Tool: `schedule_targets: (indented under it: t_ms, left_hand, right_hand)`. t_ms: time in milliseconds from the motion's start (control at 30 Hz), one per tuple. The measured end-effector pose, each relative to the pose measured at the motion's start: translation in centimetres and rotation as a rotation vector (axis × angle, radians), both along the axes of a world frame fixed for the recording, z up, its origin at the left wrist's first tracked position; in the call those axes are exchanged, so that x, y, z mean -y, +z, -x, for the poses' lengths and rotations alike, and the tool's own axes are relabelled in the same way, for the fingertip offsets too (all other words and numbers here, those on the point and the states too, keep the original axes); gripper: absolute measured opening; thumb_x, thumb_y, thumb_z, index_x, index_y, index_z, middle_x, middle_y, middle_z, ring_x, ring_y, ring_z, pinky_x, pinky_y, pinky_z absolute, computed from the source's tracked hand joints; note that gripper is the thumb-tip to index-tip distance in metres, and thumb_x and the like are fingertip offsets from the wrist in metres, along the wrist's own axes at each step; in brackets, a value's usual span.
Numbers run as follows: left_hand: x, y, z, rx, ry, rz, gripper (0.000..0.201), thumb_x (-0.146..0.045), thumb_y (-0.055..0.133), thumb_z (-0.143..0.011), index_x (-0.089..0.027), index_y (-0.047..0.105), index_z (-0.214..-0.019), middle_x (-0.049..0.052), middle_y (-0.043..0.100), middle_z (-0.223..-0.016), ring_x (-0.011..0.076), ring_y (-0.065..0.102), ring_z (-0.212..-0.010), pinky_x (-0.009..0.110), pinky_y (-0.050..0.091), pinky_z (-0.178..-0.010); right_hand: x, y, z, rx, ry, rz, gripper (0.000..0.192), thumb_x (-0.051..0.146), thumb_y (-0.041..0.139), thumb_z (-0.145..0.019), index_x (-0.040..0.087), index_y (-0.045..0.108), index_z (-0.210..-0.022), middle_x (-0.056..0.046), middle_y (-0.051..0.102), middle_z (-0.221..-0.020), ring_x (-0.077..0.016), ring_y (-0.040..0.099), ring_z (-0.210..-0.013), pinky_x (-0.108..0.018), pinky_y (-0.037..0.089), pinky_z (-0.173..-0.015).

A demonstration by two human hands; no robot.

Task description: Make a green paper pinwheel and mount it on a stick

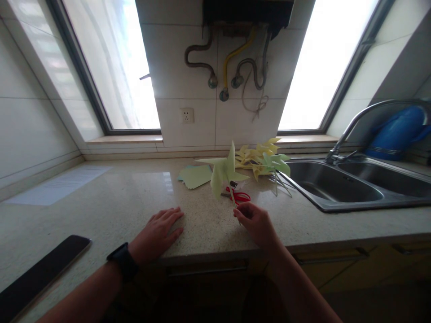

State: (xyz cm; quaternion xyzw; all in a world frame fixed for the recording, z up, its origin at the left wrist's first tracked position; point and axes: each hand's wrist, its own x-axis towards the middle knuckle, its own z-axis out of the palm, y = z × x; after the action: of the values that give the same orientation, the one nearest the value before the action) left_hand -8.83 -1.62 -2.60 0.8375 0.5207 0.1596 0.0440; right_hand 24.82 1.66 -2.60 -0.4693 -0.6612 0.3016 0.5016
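Between thumb and fingers of my right hand is the stick of a pale yellow-green paper pinwheel, held tilted above the counter. My left hand lies flat on the countertop, fingers stretched out and holding nothing. Red-handled scissors lie behind the pinwheel's stick, partly covered by it. A stack of coloured paper sheets sits behind and left of the pinwheel. Several finished yellow pinwheels and a light green pinwheel lie in a pile beside the sink.
At the right is a double steel sink with a curved faucet, and a blue jug-like container behind it. A printed sheet and a dark, flat, long object lie at the left. The counter's front edge runs just below my hands.
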Motion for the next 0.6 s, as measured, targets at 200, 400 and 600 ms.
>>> schedule_targets:
  t_ms: [200,400,600]
  left_hand:
    - [0.0,0.0,-0.1,-0.004,0.011,0.010,0.049,-0.047,0.046,-0.101,-0.022,0.052,-0.142,0.012,0.051,-0.152,0.0296,0.046,-0.139,0.051,0.036,-0.114]
    - [-0.1,0.0,0.0,-0.008,0.008,0.020,0.049,-0.047,0.045,-0.101,-0.024,0.051,-0.143,0.011,0.050,-0.153,0.0295,0.045,-0.140,0.051,0.037,-0.114]
    - [-0.2,-0.2,0.1,-0.015,0.020,0.018,0.050,-0.050,0.045,-0.101,-0.024,0.051,-0.143,0.010,0.050,-0.153,0.0295,0.046,-0.139,0.052,0.038,-0.113]
  right_hand:
    - [0.0,0.0,-0.1,-0.016,0.021,0.025,0.023,0.040,0.066,-0.086,0.017,0.068,-0.086,-0.007,0.074,-0.077,-0.0186,0.067,-0.069,-0.032,0.053,-0.065]
    - [-0.5,-0.6,-0.3,-0.026,0.041,0.038,0.022,0.039,0.067,-0.086,0.018,0.069,-0.087,-0.006,0.074,-0.079,-0.0184,0.067,-0.070,-0.033,0.054,-0.068]
    - [-0.7,-1.0,-0.5,-0.003,0.058,0.100,0.020,0.035,0.064,-0.095,0.015,0.067,-0.096,-0.002,0.069,-0.087,-0.0144,0.066,-0.073,-0.032,0.056,-0.069]
